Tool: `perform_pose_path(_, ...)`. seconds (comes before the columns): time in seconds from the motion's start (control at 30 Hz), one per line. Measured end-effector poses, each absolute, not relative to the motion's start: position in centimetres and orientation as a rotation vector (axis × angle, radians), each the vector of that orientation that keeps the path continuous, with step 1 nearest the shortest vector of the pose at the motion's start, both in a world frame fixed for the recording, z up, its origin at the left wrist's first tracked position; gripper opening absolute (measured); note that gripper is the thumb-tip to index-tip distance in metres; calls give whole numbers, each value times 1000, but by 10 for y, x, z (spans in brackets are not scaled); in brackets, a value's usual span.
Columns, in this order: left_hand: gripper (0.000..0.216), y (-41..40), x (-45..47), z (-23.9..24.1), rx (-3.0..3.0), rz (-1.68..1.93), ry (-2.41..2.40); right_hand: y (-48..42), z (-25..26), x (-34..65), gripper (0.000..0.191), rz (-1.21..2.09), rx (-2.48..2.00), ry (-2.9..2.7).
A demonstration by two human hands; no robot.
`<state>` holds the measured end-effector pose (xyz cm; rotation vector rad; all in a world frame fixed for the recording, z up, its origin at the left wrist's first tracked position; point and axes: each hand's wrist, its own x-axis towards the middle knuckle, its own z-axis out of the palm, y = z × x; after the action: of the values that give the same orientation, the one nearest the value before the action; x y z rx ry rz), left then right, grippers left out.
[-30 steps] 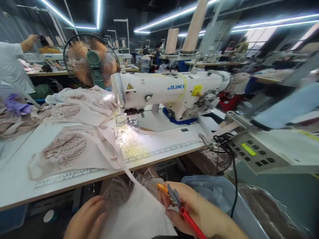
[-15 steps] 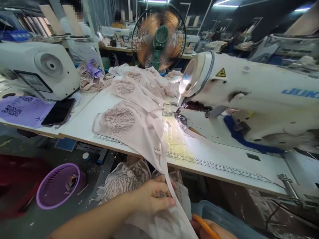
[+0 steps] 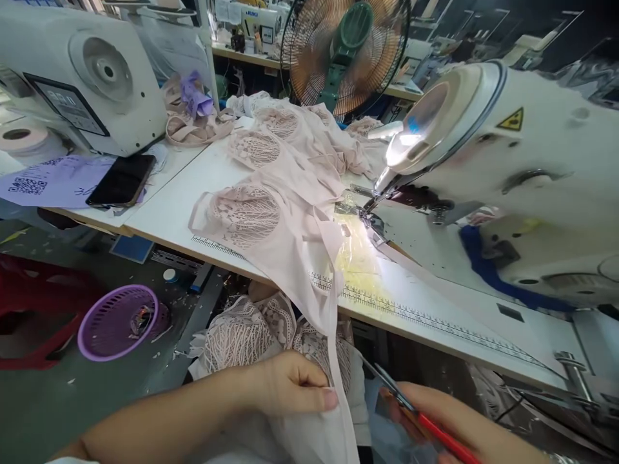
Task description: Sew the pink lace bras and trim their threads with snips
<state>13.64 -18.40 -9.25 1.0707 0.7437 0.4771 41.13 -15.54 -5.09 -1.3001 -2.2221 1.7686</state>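
I see my hands apart on the feed. The left hand [image 3: 293, 385] is clamped on pale cloth [image 3: 314, 435], thumb against the strap [image 3: 333, 341], which runs up to the bra [image 3: 285, 235] on the table [image 3: 167, 200] beyond. My right hand [image 3: 442, 412] grips scissors [image 3: 406, 402], blades slightly parted, right of the strap. Ahead of that hand stands the machine [image 3: 483, 122].

Compared with half a second ago, your right grip [image 3: 435, 403] sits higher in view, and the scissors [image 3: 405, 402] it holds now show blades [image 3: 393, 386] pointing up and leftward plus a red handle [image 3: 445, 438], not just an orange one.
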Motion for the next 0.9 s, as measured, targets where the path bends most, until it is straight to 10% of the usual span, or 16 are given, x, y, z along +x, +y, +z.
perform_pose_path(0.43, 48, -184, 126, -84, 1124, 433, 799, -102, -10, 350, 46, 1952, -1200, -2690)
perform_pose_path(0.9, 20, -186, 133, -56, 2220, 881, 959, -170, -60, 354, 24, 1704, -1055, -1805)
